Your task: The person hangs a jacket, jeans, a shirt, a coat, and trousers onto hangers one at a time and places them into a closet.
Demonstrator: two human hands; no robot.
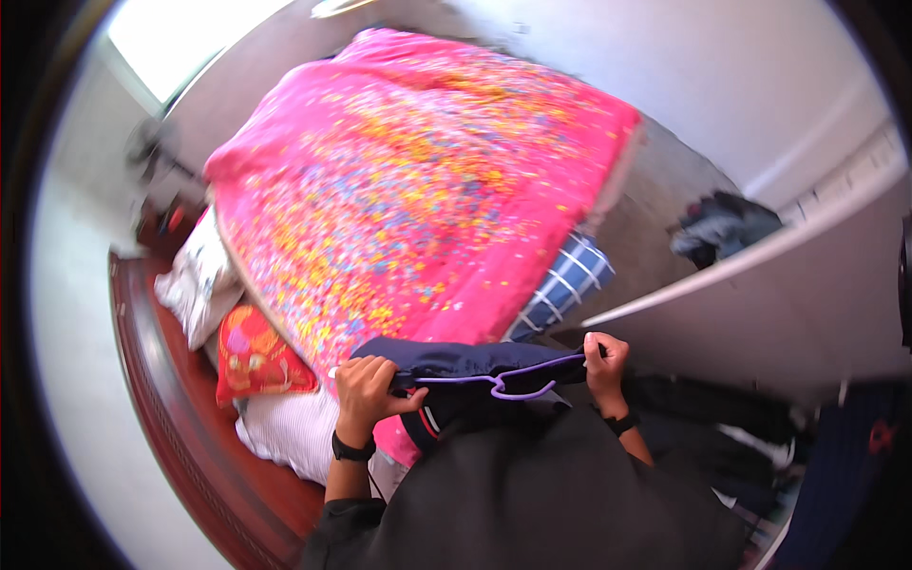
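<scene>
A dark navy garment (446,357) is stretched between my two hands in front of my body. A purple clothes hanger (499,385) runs along its near edge, its hook pointing toward me. My left hand (366,388) is closed around the garment's left end, by the hanger's left arm. At the other end, my right hand (606,369) grips the garment and the hanger's right tip. A dark cuff or collar with red and white stripes (429,420) hangs below my left hand. The garment's lower part is hidden against my dark clothing.
A bed with a pink flowered cover (408,180) lies ahead. Beside its left end are a red pillow (256,356), a striped pillow (294,427) and a wooden headboard (171,418). Blue checked cloth (565,280) shows at the right. Dark clothes (722,228) are heaped beyond a pale panel (760,313).
</scene>
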